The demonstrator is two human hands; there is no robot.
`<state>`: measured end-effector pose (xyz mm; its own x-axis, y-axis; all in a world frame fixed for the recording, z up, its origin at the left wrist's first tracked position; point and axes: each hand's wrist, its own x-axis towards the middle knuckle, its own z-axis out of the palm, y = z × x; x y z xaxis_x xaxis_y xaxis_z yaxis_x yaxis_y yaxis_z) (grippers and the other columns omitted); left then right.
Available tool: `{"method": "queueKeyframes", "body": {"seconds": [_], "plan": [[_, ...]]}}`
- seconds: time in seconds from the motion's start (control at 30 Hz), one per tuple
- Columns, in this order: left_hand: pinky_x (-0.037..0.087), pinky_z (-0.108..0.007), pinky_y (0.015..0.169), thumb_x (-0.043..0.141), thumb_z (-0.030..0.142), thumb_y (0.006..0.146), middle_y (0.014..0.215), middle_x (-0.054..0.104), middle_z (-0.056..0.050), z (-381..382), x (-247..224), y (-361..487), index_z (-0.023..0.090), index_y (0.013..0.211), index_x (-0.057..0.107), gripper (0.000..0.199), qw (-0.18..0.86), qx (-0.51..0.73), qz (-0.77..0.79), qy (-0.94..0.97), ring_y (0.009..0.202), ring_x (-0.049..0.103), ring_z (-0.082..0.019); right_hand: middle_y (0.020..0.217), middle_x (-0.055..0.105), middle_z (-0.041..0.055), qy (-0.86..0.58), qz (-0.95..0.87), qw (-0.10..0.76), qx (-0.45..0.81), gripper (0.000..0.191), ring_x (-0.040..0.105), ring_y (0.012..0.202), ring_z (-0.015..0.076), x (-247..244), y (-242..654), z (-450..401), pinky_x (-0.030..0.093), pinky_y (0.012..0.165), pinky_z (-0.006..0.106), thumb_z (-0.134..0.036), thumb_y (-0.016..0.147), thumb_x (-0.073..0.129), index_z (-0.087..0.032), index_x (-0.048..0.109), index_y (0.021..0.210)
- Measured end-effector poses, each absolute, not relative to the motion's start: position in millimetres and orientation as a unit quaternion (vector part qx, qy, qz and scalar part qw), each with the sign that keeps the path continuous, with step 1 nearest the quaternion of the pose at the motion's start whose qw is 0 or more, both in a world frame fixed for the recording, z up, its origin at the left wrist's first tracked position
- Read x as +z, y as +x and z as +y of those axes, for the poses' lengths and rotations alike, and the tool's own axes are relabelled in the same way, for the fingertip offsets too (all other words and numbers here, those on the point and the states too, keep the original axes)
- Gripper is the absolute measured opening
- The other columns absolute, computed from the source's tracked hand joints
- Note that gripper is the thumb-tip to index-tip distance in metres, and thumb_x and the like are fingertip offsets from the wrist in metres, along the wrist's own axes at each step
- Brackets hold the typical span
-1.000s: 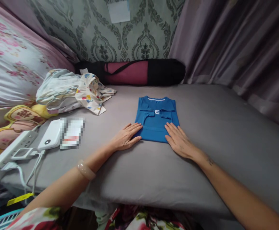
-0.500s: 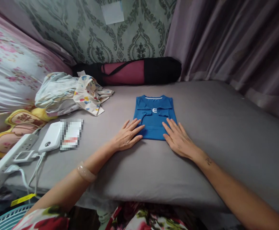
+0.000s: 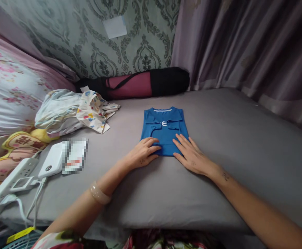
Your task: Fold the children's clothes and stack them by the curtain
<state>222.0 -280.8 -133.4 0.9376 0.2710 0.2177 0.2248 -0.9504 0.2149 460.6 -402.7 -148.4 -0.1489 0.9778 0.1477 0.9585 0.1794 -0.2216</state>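
Note:
A blue garment (image 3: 163, 135) lies folded on the grey sheet, its sleeves laid across the front near a white letter mark and its neckline facing the wall. My left hand (image 3: 145, 152) rests on its lower left corner, fingers a little bent and apart. On the lower right part lies my right hand (image 3: 191, 154), flat with fingers spread. Neither hand grips the cloth.
Rumpled light clothes (image 3: 75, 110) lie at the left. Along the wall stretches a black and maroon bag (image 3: 130, 84). A white power bank (image 3: 52, 159), a power strip (image 3: 8, 185), cables and a yellow plush (image 3: 18, 148) are at the left edge.
The camera view has shifted, so the scene sits lower and slightly left. My left hand has moved a little inward over the garment's edge, its fingers more bent. My right hand remains flat on the cloth.

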Motion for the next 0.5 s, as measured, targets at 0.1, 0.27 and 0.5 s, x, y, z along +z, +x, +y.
{"method": "queueKeyframes", "body": {"seconds": [0.1, 0.27, 0.5], "plan": [[0.046, -0.037, 0.099, 0.036, 0.026, 0.098, 0.12, 0.061, -0.012, -286.3, -129.8, 227.2, 0.018, 0.117, 0.06, 0.031, 0.085, 0.089, 0.088, 0.988, 0.112, 0.057, -0.021, 0.155, 0.031, 0.009, -0.578, -0.797, 0.172, 0.032, 0.053, 0.022, 0.144, 0.0242, -145.6, 458.1, -403.4, 0.022, 0.117, 0.05, -0.037, 0.098, 0.041, -0.021, 0.037, 0.148], [0.048, -0.035, 0.094, 0.033, 0.02, 0.097, 0.109, 0.065, -0.012, -289.2, -128.6, 234.5, 0.017, 0.107, 0.058, 0.028, 0.067, 0.087, 0.099, 0.989, 0.106, 0.061, -0.021, 0.144, 0.049, 0.0103, -0.563, -0.801, 0.2, 0.049, 0.049, 0.041, 0.135, 0.0242, -150.5, 456.6, -402.0, 0.032, 0.115, 0.046, -0.038, 0.094, 0.049, -0.019, 0.049, 0.14], [0.053, -0.032, 0.085, 0.029, 0.028, 0.101, 0.101, 0.068, -0.01, -282.5, -133.4, 236.1, 0.016, 0.112, 0.053, 0.029, 0.073, 0.123, 0.183, 0.973, 0.096, 0.065, -0.019, 0.137, 0.056, 0.0084, -0.585, -0.777, 0.232, 0.023, 0.054, 0.047, 0.131, 0.0188, -163.6, 480.1, -397.4, 0.039, 0.112, 0.039, -0.003, 0.085, 0.038, -0.016, 0.055, 0.134]]}}
